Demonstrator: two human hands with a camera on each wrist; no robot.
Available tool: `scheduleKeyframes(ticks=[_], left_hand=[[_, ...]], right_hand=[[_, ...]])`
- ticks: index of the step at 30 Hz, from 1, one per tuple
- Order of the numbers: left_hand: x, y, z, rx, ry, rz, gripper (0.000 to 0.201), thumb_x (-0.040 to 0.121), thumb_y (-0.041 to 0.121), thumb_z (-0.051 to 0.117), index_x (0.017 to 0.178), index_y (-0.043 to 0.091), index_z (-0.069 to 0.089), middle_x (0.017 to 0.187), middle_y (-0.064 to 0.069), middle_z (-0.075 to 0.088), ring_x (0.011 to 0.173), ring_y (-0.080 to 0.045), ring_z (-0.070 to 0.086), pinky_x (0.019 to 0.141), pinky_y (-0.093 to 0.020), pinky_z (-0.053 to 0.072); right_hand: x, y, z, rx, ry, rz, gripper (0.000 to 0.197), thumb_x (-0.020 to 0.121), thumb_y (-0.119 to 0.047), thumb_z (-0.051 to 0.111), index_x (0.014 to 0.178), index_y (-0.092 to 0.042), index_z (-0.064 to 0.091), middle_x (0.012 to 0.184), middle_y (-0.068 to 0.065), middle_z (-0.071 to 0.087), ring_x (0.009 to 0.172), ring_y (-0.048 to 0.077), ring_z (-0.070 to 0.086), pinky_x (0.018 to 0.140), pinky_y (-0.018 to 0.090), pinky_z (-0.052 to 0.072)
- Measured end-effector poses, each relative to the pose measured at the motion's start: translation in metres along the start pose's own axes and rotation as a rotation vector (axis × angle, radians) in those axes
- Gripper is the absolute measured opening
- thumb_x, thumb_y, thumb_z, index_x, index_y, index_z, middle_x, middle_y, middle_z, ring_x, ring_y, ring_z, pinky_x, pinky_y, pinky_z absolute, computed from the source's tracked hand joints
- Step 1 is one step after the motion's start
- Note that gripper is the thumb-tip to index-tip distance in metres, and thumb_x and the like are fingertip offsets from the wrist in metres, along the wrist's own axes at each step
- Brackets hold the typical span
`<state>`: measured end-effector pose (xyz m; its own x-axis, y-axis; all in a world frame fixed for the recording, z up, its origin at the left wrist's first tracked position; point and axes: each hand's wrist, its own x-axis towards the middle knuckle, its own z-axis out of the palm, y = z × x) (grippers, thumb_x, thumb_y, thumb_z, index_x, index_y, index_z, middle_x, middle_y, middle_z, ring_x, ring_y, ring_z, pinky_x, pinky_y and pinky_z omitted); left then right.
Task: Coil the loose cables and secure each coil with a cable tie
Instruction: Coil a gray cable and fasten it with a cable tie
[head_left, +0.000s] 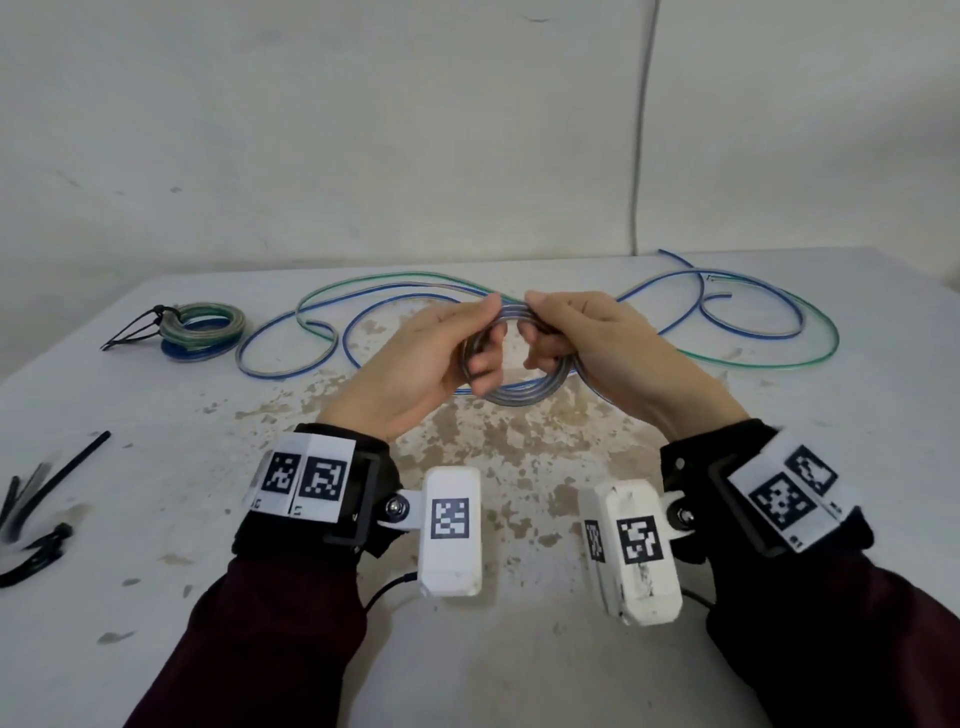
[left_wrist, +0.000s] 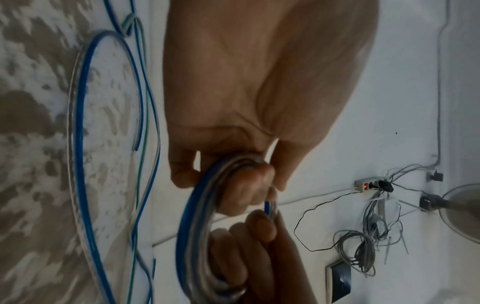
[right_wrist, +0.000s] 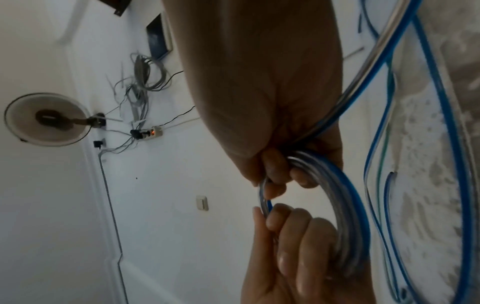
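Note:
A small coil of clear-and-blue cable (head_left: 519, 387) hangs above the table's middle, held between both hands. My left hand (head_left: 457, 343) grips its left side, thumb and fingers curled round the strands (left_wrist: 207, 185). My right hand (head_left: 566, 332) grips the right side (right_wrist: 324, 170), and the cable's loose tail runs out under the palm. Loose blue cable (head_left: 291, 358) and green cable (head_left: 810, 332) sprawl across the far table. At the far left lie two finished coils (head_left: 205, 327), stacked and bound with black ties.
Spare black cable ties (head_left: 36, 499) lie at the table's left edge. The worn white table (head_left: 493, 649) meets a wall at the back, where a grey cord (head_left: 641, 130) hangs. The wrist views show a wall with a power strip (left_wrist: 369, 183) and a fan (right_wrist: 46, 119).

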<state>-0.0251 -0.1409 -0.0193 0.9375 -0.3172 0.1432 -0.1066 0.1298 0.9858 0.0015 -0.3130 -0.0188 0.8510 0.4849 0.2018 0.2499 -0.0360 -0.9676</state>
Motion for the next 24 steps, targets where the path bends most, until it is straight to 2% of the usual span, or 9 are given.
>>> scheduleKeyframes(ticks=[2, 5, 8, 10, 12, 15, 18, 21, 24], left_hand=[[0.001, -0.003, 0.000, 0.050, 0.042, 0.044, 0.035, 0.101, 0.026, 0.037, 0.072, 0.010, 0.048, 0.067, -0.003, 0.026, 0.052, -0.008, 0.026, 0.048, -0.016, 0.026], [0.003, -0.006, 0.008, -0.023, 0.108, 0.097, 0.034, 0.102, 0.026, 0.035, 0.074, 0.010, 0.047, 0.055, 0.007, 0.029, 0.048, -0.005, 0.024, 0.050, -0.018, 0.021], [0.006, -0.006, 0.018, -0.129, 0.094, 0.099, 0.035, 0.102, 0.023, 0.032, 0.073, 0.008, 0.046, 0.053, 0.006, 0.034, 0.046, -0.006, 0.028, 0.048, -0.018, 0.021], [0.006, -0.007, 0.019, -0.093, 0.032, 0.050, 0.037, 0.102, 0.023, 0.029, 0.073, 0.007, 0.046, 0.052, 0.002, 0.035, 0.044, -0.012, 0.034, 0.047, -0.019, 0.030], [0.004, -0.007, 0.017, 0.025, -0.018, 0.024, 0.039, 0.101, 0.027, 0.031, 0.073, 0.006, 0.048, 0.052, -0.001, 0.036, 0.044, -0.016, 0.037, 0.049, -0.022, 0.035], [0.004, -0.009, 0.010, 0.064, 0.057, 0.078, 0.038, 0.102, 0.025, 0.033, 0.069, 0.009, 0.044, 0.057, 0.005, 0.041, 0.046, -0.008, 0.025, 0.047, -0.018, 0.020], [0.006, -0.008, 0.008, -0.065, 0.162, 0.122, 0.039, 0.104, 0.023, 0.031, 0.069, 0.011, 0.043, 0.050, 0.009, 0.027, 0.045, -0.006, 0.020, 0.051, -0.023, 0.013], [0.005, -0.005, 0.011, -0.142, 0.085, 0.038, 0.039, 0.103, 0.022, 0.026, 0.069, 0.010, 0.043, 0.050, 0.003, 0.032, 0.043, -0.012, 0.033, 0.048, -0.022, 0.026], [0.001, -0.004, 0.013, 0.004, -0.026, -0.029, 0.039, 0.102, 0.023, 0.029, 0.069, 0.009, 0.044, 0.049, 0.002, 0.035, 0.046, -0.019, 0.045, 0.051, -0.023, 0.041]], right_hand=[[-0.003, -0.004, -0.001, 0.024, -0.061, 0.040, 0.040, 0.103, -0.024, 0.033, 0.078, -0.006, 0.059, 0.052, -0.004, 0.049, 0.059, 0.015, 0.049, 0.067, 0.021, 0.044], [-0.007, -0.009, -0.008, 0.207, -0.131, 0.130, 0.045, 0.102, -0.026, 0.030, 0.083, -0.006, 0.064, 0.069, 0.007, 0.067, 0.071, 0.017, 0.065, 0.071, 0.022, 0.053], [-0.008, -0.013, -0.013, 0.297, -0.121, 0.132, 0.041, 0.102, -0.026, 0.031, 0.080, -0.005, 0.058, 0.050, -0.001, 0.044, 0.051, 0.015, 0.053, 0.077, 0.026, 0.056], [-0.006, -0.012, -0.012, 0.227, -0.083, 0.113, 0.039, 0.102, -0.027, 0.033, 0.075, -0.008, 0.053, 0.047, -0.007, 0.026, 0.041, 0.011, 0.030, 0.066, 0.026, 0.052], [-0.004, -0.009, -0.008, 0.126, -0.071, 0.105, 0.039, 0.103, -0.026, 0.034, 0.071, -0.009, 0.050, 0.046, -0.009, 0.022, 0.040, 0.009, 0.022, 0.058, 0.025, 0.043], [-0.003, -0.006, -0.003, 0.081, -0.077, 0.100, 0.040, 0.103, -0.026, 0.034, 0.077, -0.006, 0.057, 0.049, -0.002, 0.040, 0.045, 0.014, 0.042, 0.062, 0.026, 0.046], [-0.003, -0.007, -0.007, 0.170, -0.092, 0.128, 0.041, 0.104, -0.025, 0.029, 0.089, -0.004, 0.061, 0.066, 0.007, 0.063, 0.069, 0.020, 0.065, 0.075, 0.026, 0.055], [-0.003, -0.006, -0.010, 0.232, -0.068, 0.130, 0.038, 0.104, -0.026, 0.029, 0.085, -0.008, 0.056, 0.055, -0.002, 0.045, 0.054, 0.013, 0.053, 0.062, 0.020, 0.048], [-0.002, -0.002, -0.006, 0.178, -0.063, 0.124, 0.036, 0.103, -0.025, 0.031, 0.079, -0.009, 0.053, 0.051, -0.006, 0.031, 0.046, 0.010, 0.034, 0.051, 0.017, 0.035]])
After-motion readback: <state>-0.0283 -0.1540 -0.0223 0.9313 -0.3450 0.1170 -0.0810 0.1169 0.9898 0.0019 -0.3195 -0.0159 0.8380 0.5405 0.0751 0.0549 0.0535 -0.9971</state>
